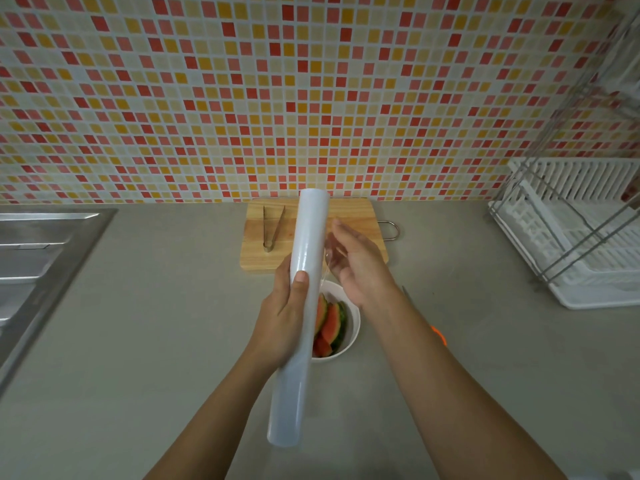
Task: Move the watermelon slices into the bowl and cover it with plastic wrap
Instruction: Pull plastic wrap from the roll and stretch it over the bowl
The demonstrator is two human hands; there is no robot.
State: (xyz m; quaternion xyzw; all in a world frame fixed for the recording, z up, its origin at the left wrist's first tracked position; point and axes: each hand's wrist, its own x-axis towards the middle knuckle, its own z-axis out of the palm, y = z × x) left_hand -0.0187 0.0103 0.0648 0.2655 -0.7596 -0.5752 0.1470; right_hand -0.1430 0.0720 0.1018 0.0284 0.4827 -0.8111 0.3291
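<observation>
Overhead, looking down on a grey counter (138, 323) backed by a mosaic tile wall (207, 98).

Bowl: white bowl (352, 327) near frame centre, partly hidden behind the roll and the left hand; only its 3 o'clock side shows clearly.
Bowl contents: watermelon slices (330, 323), several wedges leaning together, red flesh with green rind, all inside the rim. No wrap over the bowl yet.
Plastic wrap roll: plastic wrap roll (302, 317) held lengthwise above the bowl, one end toward 12 o'clock over the board, the other toward 6 o'clock.
Left hand: left hand (282, 320) closed around the roll's middle, thumb lying on its top face.
Right hand: right hand (356, 265) at 3 o'clock of the roll, fingers loosely curled on a loose edge of clear film (329, 259) pulled off the roll; the grip on the film is hard to make out through the transparency.
Cutting board: wooden cutting board (353, 213) at 12 o'clock of the bowl, against the wall, with a metal loop handle at its 3 o'clock edge.
On the board: metal tongs (273, 228), lying flat on the 9 o'clock half, tips pointing to 12.
Sink: steel sink (31, 258) at 9 o'clock, edge of frame.
Dish rack: white dish rack (588, 237) at 3 o'clock, contents unclear.
Orange object: orange object (438, 334) peeking out beside the right forearm; cannot identify it.
</observation>
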